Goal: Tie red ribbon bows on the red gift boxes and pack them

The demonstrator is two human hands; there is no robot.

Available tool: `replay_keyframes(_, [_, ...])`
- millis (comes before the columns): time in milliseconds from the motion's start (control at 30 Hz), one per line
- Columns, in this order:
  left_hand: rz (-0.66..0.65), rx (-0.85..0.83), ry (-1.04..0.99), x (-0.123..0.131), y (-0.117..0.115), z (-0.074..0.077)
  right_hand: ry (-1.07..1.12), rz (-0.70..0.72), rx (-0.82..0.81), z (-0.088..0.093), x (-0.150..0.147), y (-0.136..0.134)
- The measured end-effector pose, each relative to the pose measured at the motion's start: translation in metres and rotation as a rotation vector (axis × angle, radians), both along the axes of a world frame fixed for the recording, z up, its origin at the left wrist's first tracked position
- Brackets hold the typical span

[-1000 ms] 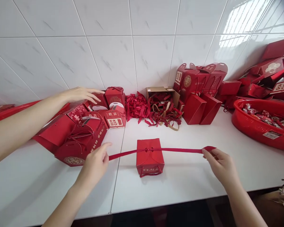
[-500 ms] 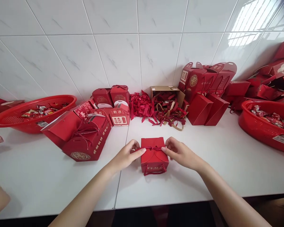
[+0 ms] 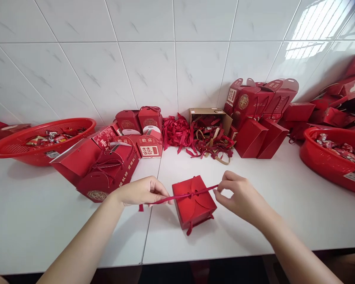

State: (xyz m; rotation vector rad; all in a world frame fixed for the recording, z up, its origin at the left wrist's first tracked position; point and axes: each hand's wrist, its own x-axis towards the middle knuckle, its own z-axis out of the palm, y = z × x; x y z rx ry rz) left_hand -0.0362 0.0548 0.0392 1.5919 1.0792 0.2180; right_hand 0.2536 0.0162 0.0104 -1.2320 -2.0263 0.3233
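A small red gift box (image 3: 185, 208) sits turned at an angle on the white table in front of me. Across its top runs a dark red ribbon (image 3: 205, 190), threaded through the lid and crossed at the middle. My left hand (image 3: 146, 192) pinches one end of the ribbon to the left of the box, with a short tail hanging past the fingers. On the other side my right hand (image 3: 235, 192) pinches the opposite end between thumb and forefinger. The ribbon is stretched straight between both hands. A twisted red cord handle (image 3: 202, 222) shows at the box's near side.
Finished-looking red boxes (image 3: 108, 171) stand at left, near a red basket (image 3: 16, 154) of sweets. Against the wall are a ribbon pile (image 3: 177, 132) and an open carton (image 3: 205, 112). Taller boxes (image 3: 256, 100) and another basket (image 3: 328, 161) are at right.
My hands have moved apart, drawing the ribbon ends out sideways. The box has turned on the table. A person's hand at the left edge has gone from view.
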Motion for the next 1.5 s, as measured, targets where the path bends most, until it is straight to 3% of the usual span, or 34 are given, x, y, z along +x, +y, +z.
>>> replay_keyframes(67, [0.010,-0.031,-0.192,0.008,-0.005,0.003,0.129,-0.110,0.248,-0.003,-0.013,-0.001])
replay_keyframes(133, [0.150,-0.021,-0.351,0.023,-0.015,0.003,0.256,-0.080,0.354,-0.002,-0.023,-0.001])
replay_keyframes(200, [0.301,0.040,-0.416,0.039,-0.028,0.002,0.313,0.041,0.248,0.002,-0.028,-0.001])
replay_keyframes(267, [0.373,0.097,-0.435,0.055,-0.041,0.001,0.340,0.159,0.036,0.007,-0.030,-0.003])
replay_keyframes(400, [0.347,0.254,-0.408,0.073,-0.058,-0.007,0.439,0.197,-0.228,0.009,-0.034,-0.007])
replay_keyframes(567, [0.267,0.764,-0.059,0.076,-0.064,-0.026,0.491,0.190,-0.360,0.001,-0.038,-0.007])
replay_keyframes(733, [0.183,0.991,0.143,0.073,-0.066,-0.032,0.495,0.144,-0.425,0.000,-0.038,-0.008])
replay_keyframes(833, [0.093,1.035,0.053,0.066,-0.060,-0.034,0.450,0.175,-0.494,0.005,-0.036,-0.006])
replay_keyframes(967, [-0.062,0.955,-0.123,0.057,-0.045,-0.033,0.314,0.255,-0.568,0.014,-0.031,0.000])
replay_keyframes(1200, [0.030,0.978,-0.234,0.062,-0.034,-0.033,0.178,0.299,-0.577,0.025,-0.027,0.004])
replay_keyframes(1300, [0.088,1.025,-0.122,0.054,-0.035,-0.033,0.134,0.274,-0.518,0.025,-0.022,0.002])
replay_keyframes(1400, [0.112,1.071,0.159,0.038,-0.039,-0.029,0.068,0.219,-0.453,0.024,-0.012,0.000])
replay_keyframes(1500, [0.096,1.032,0.301,0.025,-0.044,-0.021,0.017,0.199,-0.449,0.023,-0.006,0.001])
